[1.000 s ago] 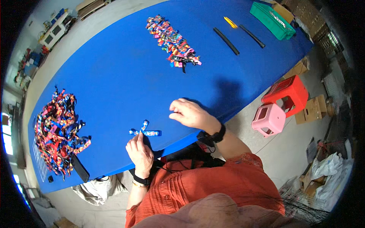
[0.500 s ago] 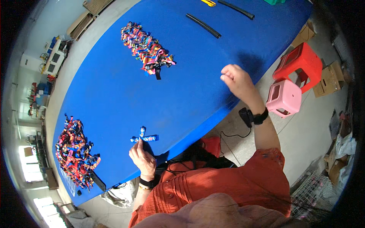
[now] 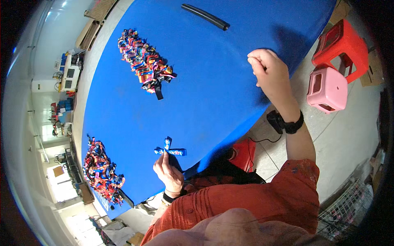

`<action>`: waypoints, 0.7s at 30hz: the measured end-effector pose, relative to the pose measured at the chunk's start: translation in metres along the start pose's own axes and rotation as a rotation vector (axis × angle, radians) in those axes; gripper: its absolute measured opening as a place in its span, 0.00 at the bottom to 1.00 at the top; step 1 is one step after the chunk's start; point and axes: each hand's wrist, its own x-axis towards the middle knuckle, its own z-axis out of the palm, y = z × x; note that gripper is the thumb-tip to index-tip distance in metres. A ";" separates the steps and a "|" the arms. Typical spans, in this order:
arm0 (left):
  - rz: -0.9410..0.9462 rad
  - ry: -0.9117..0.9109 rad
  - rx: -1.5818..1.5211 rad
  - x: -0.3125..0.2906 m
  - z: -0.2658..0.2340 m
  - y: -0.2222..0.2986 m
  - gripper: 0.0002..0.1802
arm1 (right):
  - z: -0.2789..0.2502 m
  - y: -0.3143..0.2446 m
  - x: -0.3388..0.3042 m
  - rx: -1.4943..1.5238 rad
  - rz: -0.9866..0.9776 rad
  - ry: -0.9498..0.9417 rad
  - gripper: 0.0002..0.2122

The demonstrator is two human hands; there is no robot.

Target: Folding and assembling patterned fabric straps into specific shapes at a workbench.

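My left hand [image 3: 169, 174] is closed in a pinch on a blue patterned ribbon [image 3: 177, 152], folded into a crossed shape with a short loop standing up from it. The ribbon is just above or on the blue table, near its front edge. My right hand [image 3: 271, 71] is raised well off to the right, thumb and forefinger pressed together. Whatever it pinches, if anything, is too small to make out. On each wrist sits a black band.
A long heap of multicoloured ribbon pieces [image 3: 143, 61] lies farther back on the blue table [image 3: 205, 98]. Another tangled ribbon heap [image 3: 100, 170] is at the left end. A black tube [image 3: 205, 16] lies at the back. Red [image 3: 357, 53] and pink stools [image 3: 328, 90] stand to the right.
The view has shifted, so the table things sit differently in it. My right hand remains raised in a pinch, and my left hand still pinches the ribbon.
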 end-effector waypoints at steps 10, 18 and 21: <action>-0.015 0.015 0.027 -0.009 0.007 -0.004 0.28 | 0.012 0.013 -0.005 0.049 0.113 0.140 0.03; -0.049 0.041 0.020 -0.008 0.006 0.003 0.27 | 0.012 0.005 -0.007 0.113 0.205 0.187 0.03; -0.064 0.035 0.022 -0.008 0.004 0.005 0.27 | 0.014 0.003 -0.008 0.086 0.220 0.207 0.03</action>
